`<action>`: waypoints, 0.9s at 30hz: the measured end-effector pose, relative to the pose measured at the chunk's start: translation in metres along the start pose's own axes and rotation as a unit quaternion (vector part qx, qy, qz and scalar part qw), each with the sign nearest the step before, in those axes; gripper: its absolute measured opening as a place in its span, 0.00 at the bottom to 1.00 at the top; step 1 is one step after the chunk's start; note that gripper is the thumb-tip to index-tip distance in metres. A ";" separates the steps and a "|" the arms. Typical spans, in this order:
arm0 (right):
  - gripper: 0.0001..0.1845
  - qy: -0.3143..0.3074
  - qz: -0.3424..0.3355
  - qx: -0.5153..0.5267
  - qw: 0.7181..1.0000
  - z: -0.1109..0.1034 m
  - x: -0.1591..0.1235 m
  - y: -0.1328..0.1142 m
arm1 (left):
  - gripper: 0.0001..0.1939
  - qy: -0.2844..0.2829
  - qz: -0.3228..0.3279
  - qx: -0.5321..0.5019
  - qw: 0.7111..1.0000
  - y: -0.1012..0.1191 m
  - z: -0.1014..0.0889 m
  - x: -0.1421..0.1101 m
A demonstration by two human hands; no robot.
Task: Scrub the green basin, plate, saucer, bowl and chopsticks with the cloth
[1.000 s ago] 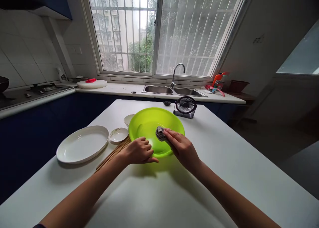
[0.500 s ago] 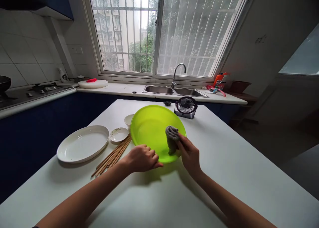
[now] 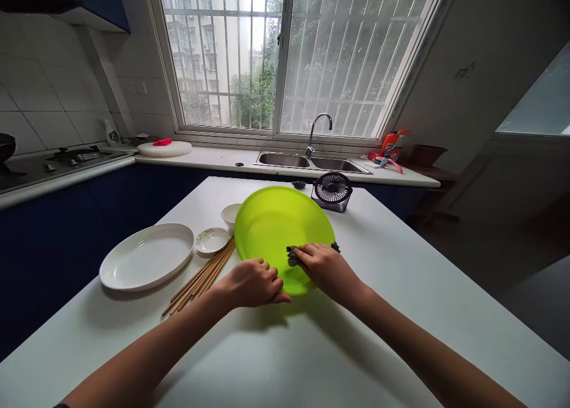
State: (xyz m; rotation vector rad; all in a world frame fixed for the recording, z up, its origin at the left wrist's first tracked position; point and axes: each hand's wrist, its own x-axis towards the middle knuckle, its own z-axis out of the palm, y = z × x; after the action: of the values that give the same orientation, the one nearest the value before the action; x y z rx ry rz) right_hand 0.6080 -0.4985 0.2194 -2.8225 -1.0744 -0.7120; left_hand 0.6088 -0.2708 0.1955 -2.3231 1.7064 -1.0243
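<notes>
Right of the green basin (image 3: 267, 230), the worktop (image 3: 423, 295) lies open; chopsticks (image 3: 200, 280) and dishes (image 3: 149, 256) block its left side, a fan (image 3: 332, 189) stands behind.

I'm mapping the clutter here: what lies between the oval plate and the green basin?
In the head view, a small patterned dish and some chopsticks lie there, with a white bowl just behind the dish.

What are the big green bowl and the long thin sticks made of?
The round bright-green basin looks like smooth, slightly shiny plastic: light seems to glow through it. The long thin brown sticks look like plain wood, maybe bamboo, from their tan colour.
</notes>
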 end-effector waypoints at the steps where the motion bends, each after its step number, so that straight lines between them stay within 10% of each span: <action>1: 0.12 -0.013 0.010 0.005 1.000 0.004 0.000 0.000 | 0.27 0.002 0.002 0.003 1.000 0.000 -0.001 0.000; 11: 0.12 -0.081 0.044 0.084 0.992 0.021 -0.003 -0.010 | 0.26 -0.007 0.005 0.005 1.000 0.004 -0.002 0.003; 27: 0.37 -0.283 -0.019 0.207 0.936 -0.017 -0.015 0.001 | 0.25 -0.029 0.011 0.004 1.000 0.002 -0.008 0.007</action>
State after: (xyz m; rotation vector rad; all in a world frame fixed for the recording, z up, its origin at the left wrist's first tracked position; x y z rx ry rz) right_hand 0.5914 -0.5118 0.2281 -2.6710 -1.1637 0.3369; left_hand 0.6040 -0.2755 0.2043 -2.3003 1.6985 -0.9484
